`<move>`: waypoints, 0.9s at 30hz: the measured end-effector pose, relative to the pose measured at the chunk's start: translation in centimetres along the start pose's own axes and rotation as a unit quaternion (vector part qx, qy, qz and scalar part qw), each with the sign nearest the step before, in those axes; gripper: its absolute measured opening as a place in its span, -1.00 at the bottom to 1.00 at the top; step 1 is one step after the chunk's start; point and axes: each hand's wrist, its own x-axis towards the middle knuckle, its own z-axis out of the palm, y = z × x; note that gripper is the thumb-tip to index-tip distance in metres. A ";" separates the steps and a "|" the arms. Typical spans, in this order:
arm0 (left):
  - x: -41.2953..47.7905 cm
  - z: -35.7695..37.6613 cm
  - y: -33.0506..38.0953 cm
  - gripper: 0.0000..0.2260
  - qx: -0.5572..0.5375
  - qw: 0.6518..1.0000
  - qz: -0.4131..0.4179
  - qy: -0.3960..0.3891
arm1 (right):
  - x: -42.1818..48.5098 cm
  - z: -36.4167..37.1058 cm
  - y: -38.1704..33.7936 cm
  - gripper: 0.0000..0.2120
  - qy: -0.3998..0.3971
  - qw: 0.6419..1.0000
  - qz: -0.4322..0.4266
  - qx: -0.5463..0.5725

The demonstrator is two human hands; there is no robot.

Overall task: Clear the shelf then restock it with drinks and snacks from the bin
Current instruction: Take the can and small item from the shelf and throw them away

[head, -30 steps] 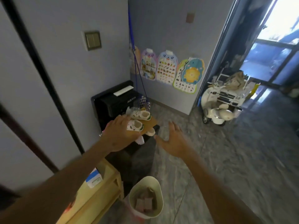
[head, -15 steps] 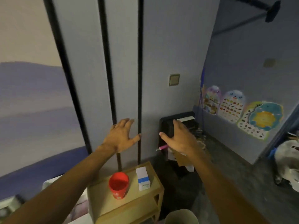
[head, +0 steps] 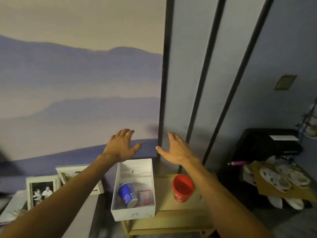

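Observation:
A white open box [head: 118,189] sits on the left end of a small wooden shelf unit [head: 164,215]. Inside it lie a blue cup-shaped container [head: 127,194] on its side and a pink packet [head: 145,196]. A red cup [head: 182,187] stands on the shelf top to the right of the box. My left hand [head: 121,146] and my right hand [head: 175,148] hover in the air above the far end of the box, fingers spread, holding nothing.
Framed photos [head: 42,189] lean against the wall at the lower left. A black unit [head: 267,145] stands at the right, with white shoes [head: 283,179] on a brown board and a pink pen [head: 237,163] beside it. The mural wall is close ahead.
The view swung left from the shoes and black unit to the shelf. My left hand left the shoe. Both hands now hover over the white box, which has come into view.

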 end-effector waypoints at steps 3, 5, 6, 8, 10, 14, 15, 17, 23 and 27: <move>-0.1 2.8 -3.0 -0.25 0.001 0.999 -0.031 -0.034 | 1.6 3.9 -1.5 -0.06 -0.034 0.999 -0.001 0.000; -0.5 4.8 -4.2 -0.22 0.000 0.997 -0.045 -0.058 | 2.3 6.4 -1.7 -0.09 -0.052 0.999 0.000 0.004; -0.6 6.1 -4.8 -0.22 -0.005 0.996 -0.055 -0.072 | 2.9 7.9 -1.7 -0.10 -0.070 0.998 0.001 0.000; -0.9 8.7 -5.6 -0.25 -0.014 0.993 -0.071 -0.098 | 3.7 10.9 -1.2 -0.11 -0.116 0.993 -0.001 -0.016; -1.5 11.7 -6.1 -0.23 -0.038 0.987 -0.093 -0.125 | 4.5 14.1 -0.3 -0.13 -0.165 0.986 -0.014 -0.026; -2.8 18.8 -6.8 0.02 -0.090 0.966 -0.141 -0.195 | 6.1 20.9 2.0 -0.17 -0.251 0.963 -0.077 -0.065; -3.1 20.8 -7.0 0.15 -0.101 0.962 -0.145 -0.208 | 6.4 22.5 2.4 -0.19 -0.269 0.956 -0.096 -0.068; -3.6 25.1 -8.0 0.32 -0.111 0.959 -0.141 -0.219 | 7.1 25.4 3.2 -0.25 -0.307 0.941 -0.122 -0.073; -2.9 32.1 -11.0 0.30 -0.042 0.976 -0.072 -0.200 | 10.1 31.6 5.6 -0.20 -0.383 0.902 -0.153 -0.125; -2.2 33.6 -10.9 0.21 0.018 0.975 -0.048 -0.214 | 10.3 36.0 5.5 -0.08 -0.405 0.892 -0.145 -0.137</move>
